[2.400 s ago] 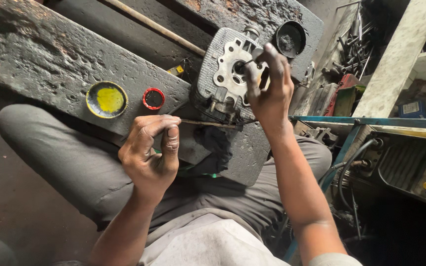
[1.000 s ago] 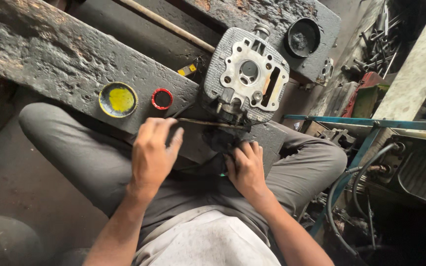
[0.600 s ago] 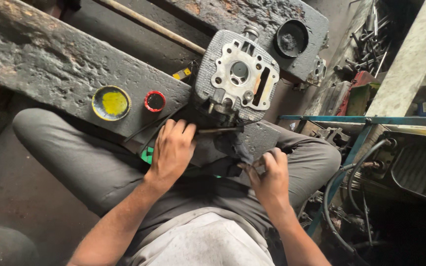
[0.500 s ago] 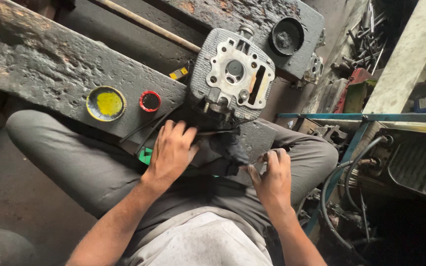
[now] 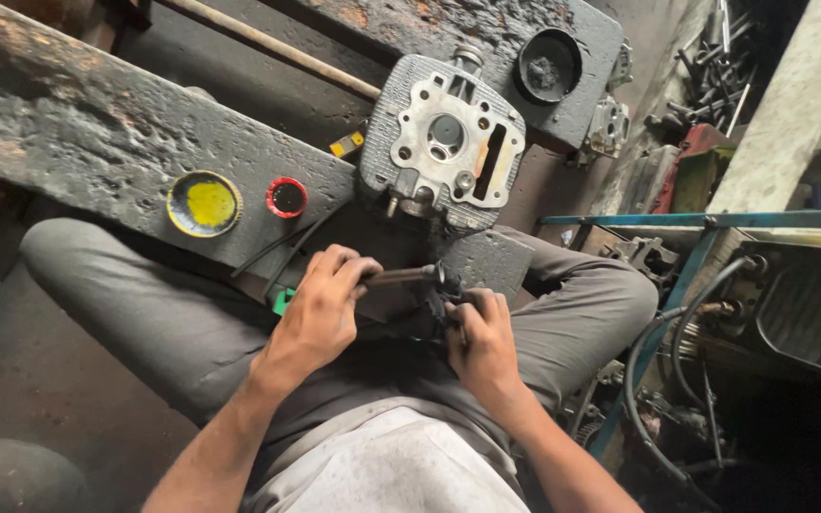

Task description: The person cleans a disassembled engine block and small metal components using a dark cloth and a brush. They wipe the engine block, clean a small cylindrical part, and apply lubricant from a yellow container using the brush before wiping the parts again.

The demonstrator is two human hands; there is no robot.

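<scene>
Both hands are now meeting at lap: left hand (image 5: 320, 309) clenching thin dark metal rod (image 5: 399, 276), right hand (image 5: 480, 342) gripping its grimy black end, below finned grey cylinder head (image 5: 442, 155).

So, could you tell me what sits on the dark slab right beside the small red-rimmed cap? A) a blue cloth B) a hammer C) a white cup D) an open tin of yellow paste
D: an open round tin of yellow paste lies on the slab just left of the red-rimmed cap.

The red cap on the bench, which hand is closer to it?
Left. The left hand is just below and right of the red cap; the right hand sits farther right.
</scene>
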